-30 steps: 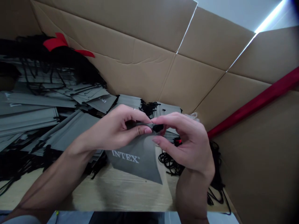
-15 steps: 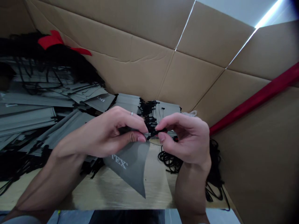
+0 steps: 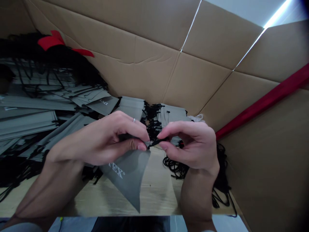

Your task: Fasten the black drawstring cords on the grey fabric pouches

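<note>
I held a gray INTEX bag (image 3: 125, 175) in 2 hands.
My left hand (image 3: 96, 141) gripped its edge; my right hand (image 3: 193, 145) pinched a black cord (image 3: 158, 141).

Corrugated cardboard panels (image 3: 135, 29) line the rear of the work area, joined at visible seams and set at slight angles. A second cardboard panel (image 3: 263, 161) closes the right side, and a red strip (image 3: 263, 103) runs diagonally along its upper edge (material cannot be determined from this view). Above the upper right panels, a pale ceiling or wall surface (image 3: 243, 9) is visible, with a bright white light line (image 3: 277, 13) along the panel edge. The work surface is a light wood-grain tabletop (image 3: 159, 196).
</note>
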Demonstrator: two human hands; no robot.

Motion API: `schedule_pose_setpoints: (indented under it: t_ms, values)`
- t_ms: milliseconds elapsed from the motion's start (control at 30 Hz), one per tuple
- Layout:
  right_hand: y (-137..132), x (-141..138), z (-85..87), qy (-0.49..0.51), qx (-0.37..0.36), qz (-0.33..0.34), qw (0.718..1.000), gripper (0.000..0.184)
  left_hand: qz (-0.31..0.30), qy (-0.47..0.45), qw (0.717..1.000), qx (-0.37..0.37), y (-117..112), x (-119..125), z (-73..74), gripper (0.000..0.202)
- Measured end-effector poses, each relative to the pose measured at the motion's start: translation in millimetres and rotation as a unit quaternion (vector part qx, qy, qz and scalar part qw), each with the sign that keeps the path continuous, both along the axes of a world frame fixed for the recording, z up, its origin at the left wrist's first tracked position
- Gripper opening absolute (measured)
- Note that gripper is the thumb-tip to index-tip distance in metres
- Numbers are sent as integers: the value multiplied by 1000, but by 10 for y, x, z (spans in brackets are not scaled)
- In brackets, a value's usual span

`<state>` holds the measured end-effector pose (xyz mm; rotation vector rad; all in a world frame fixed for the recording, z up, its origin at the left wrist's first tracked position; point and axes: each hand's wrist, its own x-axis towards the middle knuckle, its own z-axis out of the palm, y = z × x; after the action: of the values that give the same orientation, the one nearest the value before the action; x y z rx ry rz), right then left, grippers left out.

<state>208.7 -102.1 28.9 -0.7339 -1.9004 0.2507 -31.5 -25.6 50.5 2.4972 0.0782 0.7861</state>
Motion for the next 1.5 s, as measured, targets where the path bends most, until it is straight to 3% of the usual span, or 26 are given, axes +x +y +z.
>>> schedule_pose_setpoints:
  t_ms: [200,467,700,1000,1100,1300,1500]
  values:
    - [28,46,-4,5,10,-5,1000,25,53,2,999,-2,19,-45,13,13]
    - [18,-27,20,15,51,-115,992,7,101,-12,995,-10,18,-21,-27,12]
    - [39,-106,4,47,66,-110,991,14,83,-20,996,10,35,-14,-23,15]
    - [53,-44,-19,55,-4,-60,997,4,90,-32,995,5,47,-24,-41,14]
    - [47,-15,-19,40,-9,-39,998,21,92,-35,995,1,63,-18,-52,15]
    - [0,-34,15,31,14,-98,995,8,95,-17,995,-18,63,-13,-64,16]
    - [-11,-63,2,68,19,-109,992,18,74,-7,997,8,22,-17,-36,19]
